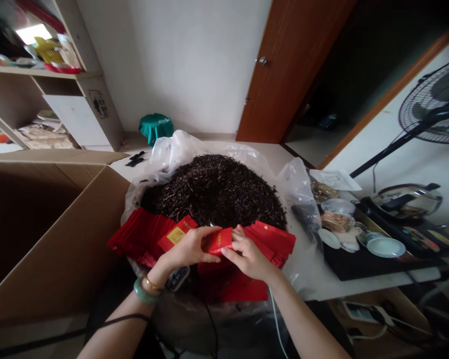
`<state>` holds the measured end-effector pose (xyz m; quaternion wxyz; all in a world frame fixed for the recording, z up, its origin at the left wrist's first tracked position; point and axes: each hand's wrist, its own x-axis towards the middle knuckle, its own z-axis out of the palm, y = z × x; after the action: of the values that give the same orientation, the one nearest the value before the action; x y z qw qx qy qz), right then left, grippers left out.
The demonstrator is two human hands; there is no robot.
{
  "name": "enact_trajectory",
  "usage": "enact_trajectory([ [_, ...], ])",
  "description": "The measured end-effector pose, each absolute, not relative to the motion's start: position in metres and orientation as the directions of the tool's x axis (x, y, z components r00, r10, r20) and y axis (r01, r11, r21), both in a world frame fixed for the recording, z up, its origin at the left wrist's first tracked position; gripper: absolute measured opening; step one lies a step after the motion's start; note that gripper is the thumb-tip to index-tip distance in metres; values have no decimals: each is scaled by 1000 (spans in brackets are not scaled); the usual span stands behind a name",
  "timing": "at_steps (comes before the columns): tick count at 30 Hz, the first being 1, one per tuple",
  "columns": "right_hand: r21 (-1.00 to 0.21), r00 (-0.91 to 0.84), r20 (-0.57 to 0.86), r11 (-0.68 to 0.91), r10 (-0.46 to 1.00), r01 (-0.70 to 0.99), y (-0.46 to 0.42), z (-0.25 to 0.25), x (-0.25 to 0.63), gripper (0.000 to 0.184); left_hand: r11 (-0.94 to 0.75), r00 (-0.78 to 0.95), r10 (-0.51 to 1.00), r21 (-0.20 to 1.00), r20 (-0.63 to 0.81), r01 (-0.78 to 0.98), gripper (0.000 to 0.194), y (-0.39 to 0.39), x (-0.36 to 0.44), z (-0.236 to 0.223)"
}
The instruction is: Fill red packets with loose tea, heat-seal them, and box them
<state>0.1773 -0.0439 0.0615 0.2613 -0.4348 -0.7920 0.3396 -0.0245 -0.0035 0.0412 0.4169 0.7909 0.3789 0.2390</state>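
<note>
A red paper packet (217, 241) with gold print is held between my two hands, in front of a heap of dark dried tea leaves (220, 184). My left hand (190, 247) is closed round its left side, thumb below and fingers above. At the packet's right end, my right hand (249, 254) grips it, with some fingertips hidden behind the edge. Fanned stacks of red packets lie to the left (138, 237) and right (273, 242) of my hands. Another red packet with a yellow label (176, 235) rests just beyond my left wrist.
Clear plastic sheeting (295, 184) surrounds the leaves. A large open cardboard box (60, 249) stands at the left. On the right are a tub of brown pieces (336, 217), a small white dish (386, 247) and a glass-lidded pot (407, 199). Cables hang near my forearms.
</note>
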Motion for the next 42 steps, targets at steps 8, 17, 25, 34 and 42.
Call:
enact_trajectory([
  [8, -679, -496, 104, 426, 862, 598, -46, 66, 172, 22, -415, 562, 825, 741, 62, 528, 61, -7, -20, 44],
  [17, -604, -512, 110, 466, 852, 646, -48, 70, 172, 19, -474, 584, 803, 721, 119, 505, 61, -7, -18, 38],
  [25, -602, -520, 198, 521, 831, 604, -49, 70, 173, 17, -441, 555, 825, 739, 110, 509, 56, -7, -17, 39],
  [34, -684, -408, 311, 500, 858, 530, -47, 67, 171, 14, -443, 531, 834, 756, 150, 481, 54, -10, -14, 40],
  [42, -696, -374, 299, 468, 878, 545, -45, 57, 173, 13, -482, 587, 789, 777, 183, 405, 60, -9, -14, 37],
])
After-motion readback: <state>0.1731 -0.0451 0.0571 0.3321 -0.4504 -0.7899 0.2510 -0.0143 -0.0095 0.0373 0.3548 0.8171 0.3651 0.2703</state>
